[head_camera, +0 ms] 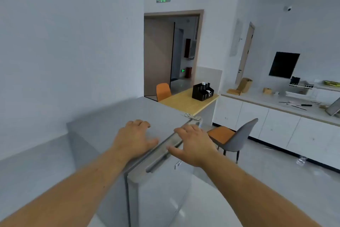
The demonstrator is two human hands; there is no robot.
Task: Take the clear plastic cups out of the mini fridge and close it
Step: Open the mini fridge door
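Note:
A grey mini fridge (103, 125) stands below me against the left wall. Its door (161, 190) looks shut against the cabinet, so the inside is hidden and no clear plastic cups show. My left hand (136, 138) rests flat on the fridge top near its front edge, fingers spread, holding nothing. My right hand (193, 144) lies with spread fingers over the top edge of the door, above the recessed handle (160, 160); it does not clearly grip anything.
A wooden table (187, 103) with a black organiser (202, 92) sits just behind the fridge. An orange and grey chair (231, 138) stands right of the door. White cabinets and a cluttered counter (276, 105) run along the right. An open doorway (171, 51) lies ahead.

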